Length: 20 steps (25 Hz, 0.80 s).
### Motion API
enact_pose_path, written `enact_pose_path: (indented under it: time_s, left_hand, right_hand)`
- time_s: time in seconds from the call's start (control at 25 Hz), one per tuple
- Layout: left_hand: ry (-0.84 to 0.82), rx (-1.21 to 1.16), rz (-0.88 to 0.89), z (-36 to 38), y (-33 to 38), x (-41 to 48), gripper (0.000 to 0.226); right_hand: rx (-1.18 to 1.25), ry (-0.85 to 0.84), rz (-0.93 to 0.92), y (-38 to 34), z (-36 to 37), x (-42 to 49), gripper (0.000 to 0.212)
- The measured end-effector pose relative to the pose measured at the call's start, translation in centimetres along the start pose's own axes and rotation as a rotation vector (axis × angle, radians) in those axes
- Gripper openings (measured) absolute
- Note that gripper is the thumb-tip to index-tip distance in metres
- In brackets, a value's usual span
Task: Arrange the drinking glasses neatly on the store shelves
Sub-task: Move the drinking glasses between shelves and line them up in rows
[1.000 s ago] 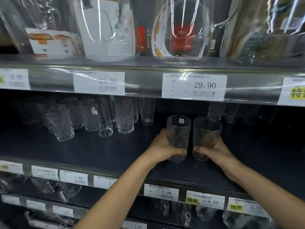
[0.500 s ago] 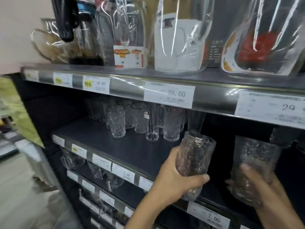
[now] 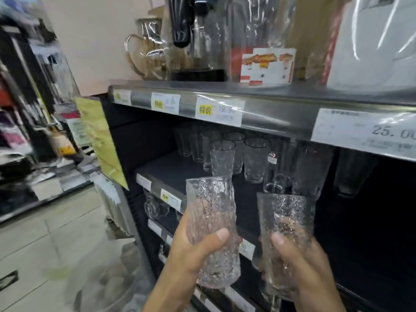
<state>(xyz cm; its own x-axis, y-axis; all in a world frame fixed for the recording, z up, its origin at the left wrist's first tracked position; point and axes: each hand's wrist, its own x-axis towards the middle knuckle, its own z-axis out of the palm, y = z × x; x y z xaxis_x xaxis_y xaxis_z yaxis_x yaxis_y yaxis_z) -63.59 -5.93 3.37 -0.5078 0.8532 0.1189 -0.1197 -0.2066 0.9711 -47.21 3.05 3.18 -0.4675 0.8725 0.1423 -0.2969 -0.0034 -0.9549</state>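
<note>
My left hand (image 3: 191,251) grips a tall textured clear glass (image 3: 210,212) held upright in front of the dark shelf (image 3: 171,170). My right hand (image 3: 299,264) holds a second textured glass (image 3: 287,219) beside it, a little lower and to the right. Both glasses hang in the air off the shelf, apart from each other. On the shelf behind them stands a cluster of several similar drinking glasses (image 3: 222,157), some smooth, some textured.
The upper shelf (image 3: 270,109) carries wrapped glass pitchers (image 3: 146,48) and boxed jugs, with price tags (image 3: 219,111) along its edge. Lower shelves hold more glassware (image 3: 156,208). The shelf unit ends at the left, where a tiled aisle floor (image 3: 56,233) opens.
I lifted both glasses off the shelf and carried them leftward and closer to me. The view swung left toward the shelf's end and the aisle.
</note>
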Motion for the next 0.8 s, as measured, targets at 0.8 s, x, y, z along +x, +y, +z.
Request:
enact_pose_path:
  time_s: [0.8]
  left_hand:
    - [-0.116, -0.03, -0.171, -23.2, 1.5, 17.6, 0.125]
  right_hand:
    - [-0.179, 0.401, 0.048, 8.7, 22.1, 12.8, 0.066]
